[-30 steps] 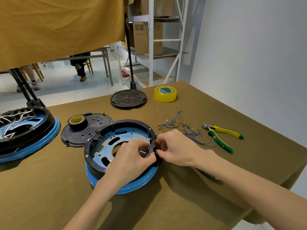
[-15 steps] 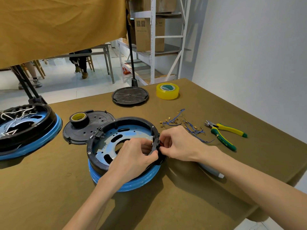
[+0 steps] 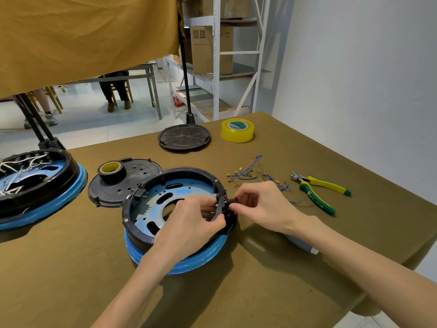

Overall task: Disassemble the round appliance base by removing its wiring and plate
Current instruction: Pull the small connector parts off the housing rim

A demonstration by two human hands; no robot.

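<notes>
The round appliance base, black-rimmed with a blue lower ring, lies in front of me on the table. A silver-blue metal plate with cut-outs sits inside it. My left hand reaches over the near rim and pinches a part at the inside of the right rim. My right hand pinches a small black connector on the outside of that same rim. A bundle of blue wires with brass terminals lies loose on the table just beyond my right hand.
Green-yellow cutters lie to the right. A black cover with a tape roll sits behind the base. A second wired base is at the left. A black disc and yellow tape are farther back.
Both hands stay at the right rim with small finger shifts. My right hand's fingers have closed on the black connector at the rim's outside.
</notes>
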